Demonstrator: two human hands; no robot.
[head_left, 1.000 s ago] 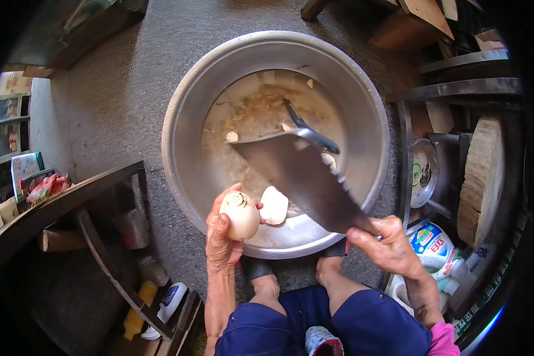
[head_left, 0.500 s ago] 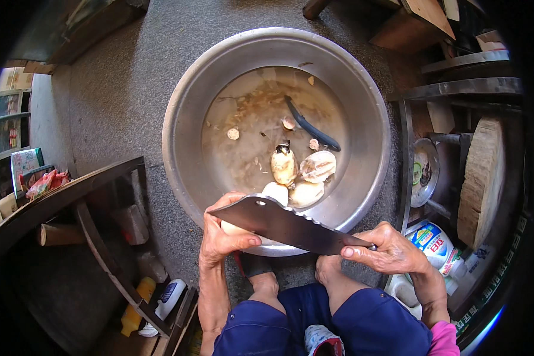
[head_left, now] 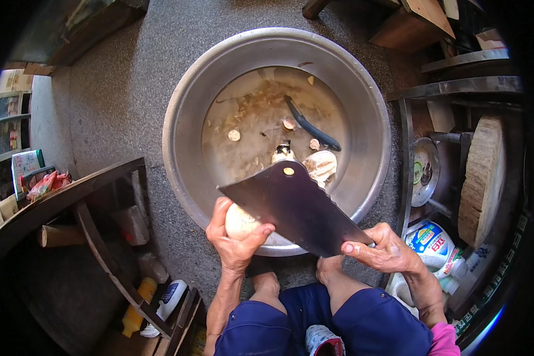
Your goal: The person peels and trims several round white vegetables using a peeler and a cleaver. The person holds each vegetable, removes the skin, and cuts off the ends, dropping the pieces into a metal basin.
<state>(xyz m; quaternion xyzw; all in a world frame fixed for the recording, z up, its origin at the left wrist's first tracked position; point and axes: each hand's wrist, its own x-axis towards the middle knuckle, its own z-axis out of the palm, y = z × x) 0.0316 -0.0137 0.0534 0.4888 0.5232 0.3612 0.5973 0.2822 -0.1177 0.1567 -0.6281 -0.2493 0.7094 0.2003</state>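
Observation:
My left hand [head_left: 236, 244] is closed round a pale, peeled, rounded root piece [head_left: 241, 221] that looks like lotus root, held above the near rim of a big metal basin [head_left: 187, 113]. My right hand [head_left: 381, 249] grips a dark, broad cleaver [head_left: 299, 207] at its right end. The blade slants up and leftward in front of the root piece, hiding part of it. A hole shows near the blade's top edge. Beyond the blade, another pale root piece [head_left: 322, 165] lies in murky water. One more with a dark end [head_left: 283, 153] is partly hidden.
Small cut-off ends [head_left: 234, 135] and a long dark curved strip [head_left: 312, 127] lie in the basin. A wooden shelf [head_left: 101, 178] stands at left, with bottles [head_left: 171, 298] below. At right are a metal rack [head_left: 404, 160], a thick wooden round [head_left: 482, 181] and a detergent jug [head_left: 431, 243].
The cleaver has turned so its broad face shows, and its far part has risen over the basin. My left hand has shifted slightly right, and more of the root piece shows.

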